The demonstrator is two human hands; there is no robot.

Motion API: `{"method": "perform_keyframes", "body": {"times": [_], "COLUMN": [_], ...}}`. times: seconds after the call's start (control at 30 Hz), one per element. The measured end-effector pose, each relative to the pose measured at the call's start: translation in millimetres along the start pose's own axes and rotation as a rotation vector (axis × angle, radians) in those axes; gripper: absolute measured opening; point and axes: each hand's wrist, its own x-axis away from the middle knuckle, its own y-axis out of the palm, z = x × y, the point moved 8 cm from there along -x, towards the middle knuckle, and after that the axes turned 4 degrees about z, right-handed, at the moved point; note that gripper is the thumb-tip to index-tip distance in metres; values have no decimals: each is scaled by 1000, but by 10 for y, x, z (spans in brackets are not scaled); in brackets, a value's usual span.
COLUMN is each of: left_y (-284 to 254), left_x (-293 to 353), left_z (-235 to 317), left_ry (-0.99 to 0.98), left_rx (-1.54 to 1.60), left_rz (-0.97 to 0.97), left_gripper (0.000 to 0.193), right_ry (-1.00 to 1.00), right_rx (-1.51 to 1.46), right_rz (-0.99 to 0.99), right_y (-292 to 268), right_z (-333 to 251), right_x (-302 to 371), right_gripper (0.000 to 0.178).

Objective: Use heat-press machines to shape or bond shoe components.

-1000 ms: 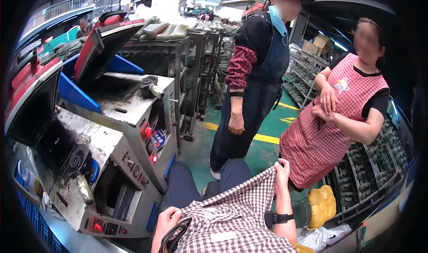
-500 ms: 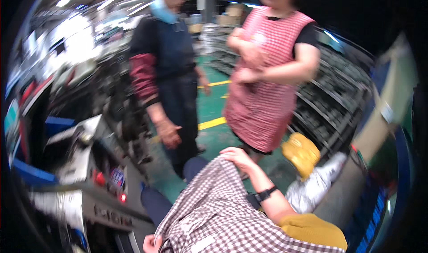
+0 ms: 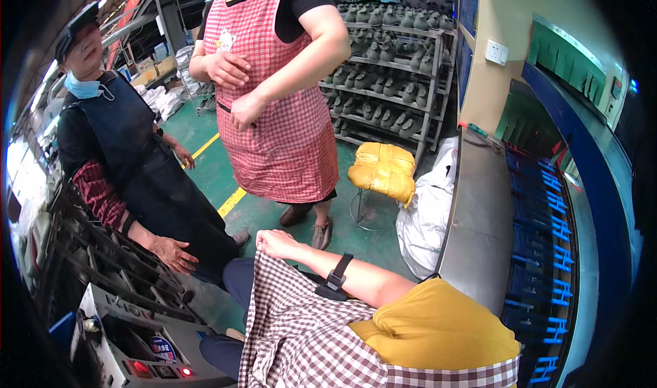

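A brown-and-white checked apron (image 3: 308,333) covers my front over a mustard-yellow top (image 3: 445,319). My right hand (image 3: 277,244) is closed on its upper edge and holds the cloth stretched out ahead of me. Around my right wrist is a black strap (image 3: 337,275) with a small dark unit. My left hand does not show in the head view.
Facing me stands a person in a red checked apron (image 3: 274,135); another in a dark apron (image 3: 130,135) is at left. A stool with a yellow cushion (image 3: 383,171), a white sack (image 3: 428,217) and a metal bench (image 3: 479,217) are at right. A control box (image 3: 147,360) sits lower left.
My view has swung right and sharpened. The right hand has moved left in the picture, still gripping the apron. My left hand, earlier at the apron's lower left edge, has left the view.
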Motion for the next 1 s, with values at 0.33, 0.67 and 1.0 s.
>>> {"method": "perform_keyframes", "body": {"times": [0.33, 0.67, 1.0], "left_y": [-1050, -798, -871], "left_x": [1268, 1272, 1315], "left_z": [-317, -40, -141], "left_ry": [34, -80, -176], "left_rx": [-15, 76, 90], "left_rz": [568, 578, 589], "left_gripper": [12, 15, 16], "right_ry": [10, -2, 33], "right_rx": [-477, -387, -493], "right_rz": [4, 85, -6], "right_y": [174, 143, 133], "right_z": [418, 658, 290], "right_x": [-59, -346, -193], "right_gripper": [14, 11, 10]}}
